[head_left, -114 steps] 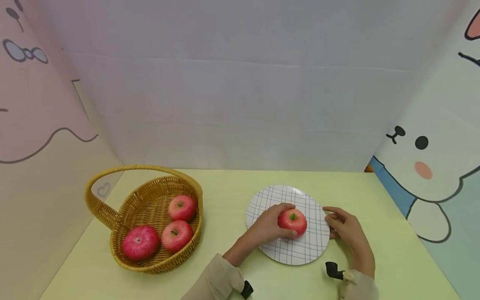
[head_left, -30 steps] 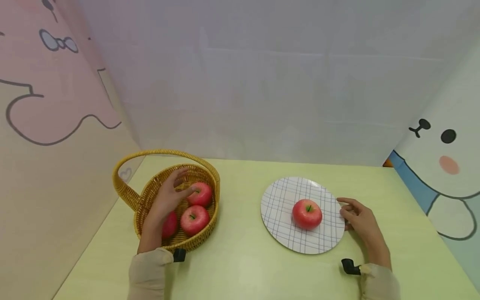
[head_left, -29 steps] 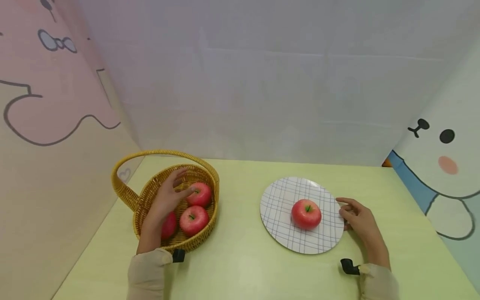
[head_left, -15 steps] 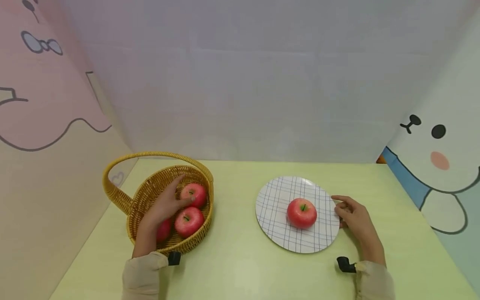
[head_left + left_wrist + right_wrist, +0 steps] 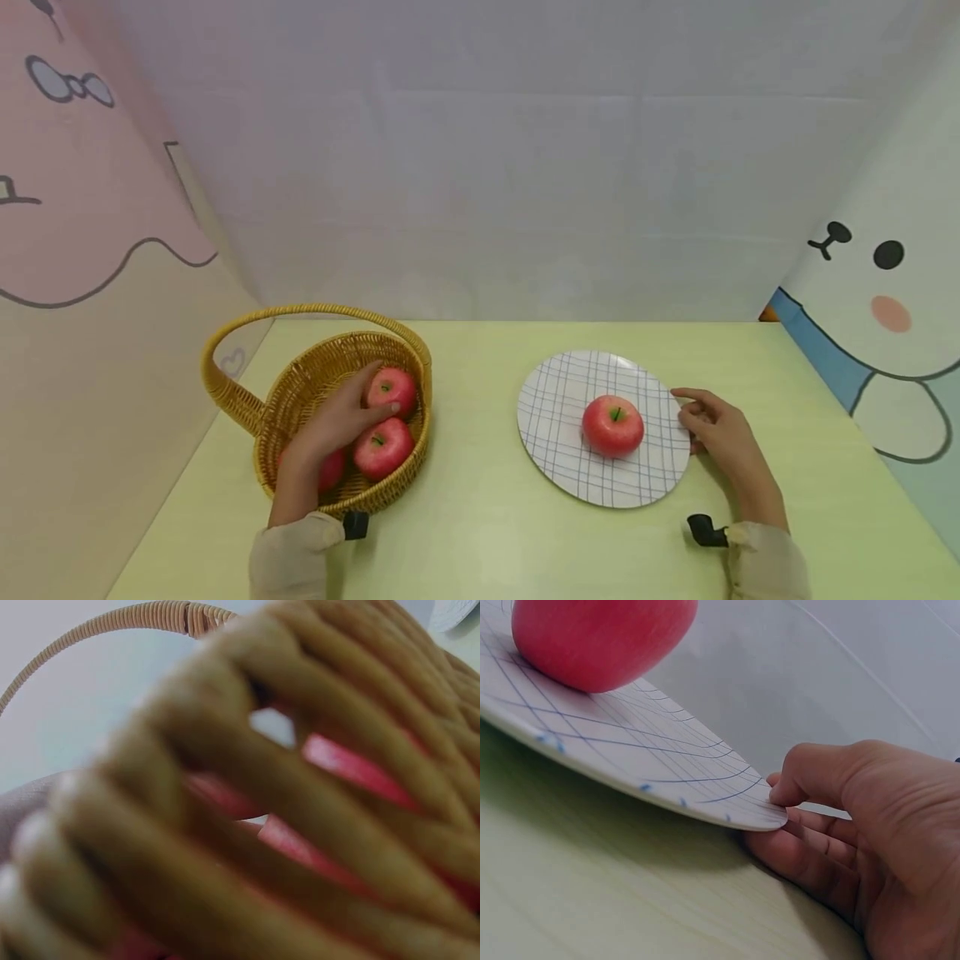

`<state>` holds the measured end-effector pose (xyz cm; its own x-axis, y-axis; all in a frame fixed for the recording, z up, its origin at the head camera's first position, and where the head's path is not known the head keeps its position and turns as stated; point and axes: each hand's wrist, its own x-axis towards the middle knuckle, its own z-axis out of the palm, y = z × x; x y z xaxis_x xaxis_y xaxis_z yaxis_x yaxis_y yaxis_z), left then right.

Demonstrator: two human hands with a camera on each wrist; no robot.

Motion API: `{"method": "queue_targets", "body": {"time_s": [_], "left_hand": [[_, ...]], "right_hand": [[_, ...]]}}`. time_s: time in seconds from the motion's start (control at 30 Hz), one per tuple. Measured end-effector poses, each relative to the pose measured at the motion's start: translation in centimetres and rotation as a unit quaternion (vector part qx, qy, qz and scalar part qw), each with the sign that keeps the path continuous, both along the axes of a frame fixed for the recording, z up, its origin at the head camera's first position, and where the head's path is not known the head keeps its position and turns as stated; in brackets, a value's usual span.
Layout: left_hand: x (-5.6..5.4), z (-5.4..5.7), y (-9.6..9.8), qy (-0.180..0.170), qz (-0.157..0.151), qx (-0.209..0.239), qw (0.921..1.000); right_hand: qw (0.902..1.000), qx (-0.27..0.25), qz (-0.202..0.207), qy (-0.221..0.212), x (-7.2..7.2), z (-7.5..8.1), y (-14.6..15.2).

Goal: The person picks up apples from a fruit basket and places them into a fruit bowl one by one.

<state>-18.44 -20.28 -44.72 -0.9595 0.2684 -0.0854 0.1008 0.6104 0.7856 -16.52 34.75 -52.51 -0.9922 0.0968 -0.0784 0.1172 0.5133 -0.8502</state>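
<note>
In the head view my left hand reaches into the wicker basket. Its thumb and fingers curl round the rear red apple. A second apple lies just in front, and a darker pink fruit is partly hidden under my wrist. My right hand pinches the rim of a round white plate with a grid pattern. Seen from the right wrist, the thumb lies over the rim of the plate and fingers are below it. One red apple sits on the plate.
The basket's tall handle arches over its back and left side. Blurred wicker weave fills most of the left wrist view. A pale yellow-green tabletop lies between basket and plate, with a plain wall behind.
My left hand has let go of the apple on the plate and moved left to the basket. Over the last second it lowered and closed round the rear apple. The right hand keeps its place.
</note>
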Motion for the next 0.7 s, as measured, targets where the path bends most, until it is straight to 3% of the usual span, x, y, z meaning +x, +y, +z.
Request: {"method": "queue_targets", "body": {"time_s": [0.47,0.7], "left_hand": [[-0.78,0.44,0.20,0.020,-0.010,-0.006,0.9997],[0.13,0.04,0.12,0.021,-0.017,-0.017,0.9995]], "right_hand": [[1.0000,0.008,0.001,0.002,-0.96,0.95,0.24],[0.9999,0.003,-0.003,-0.010,-0.04,0.04,-0.01]]}}
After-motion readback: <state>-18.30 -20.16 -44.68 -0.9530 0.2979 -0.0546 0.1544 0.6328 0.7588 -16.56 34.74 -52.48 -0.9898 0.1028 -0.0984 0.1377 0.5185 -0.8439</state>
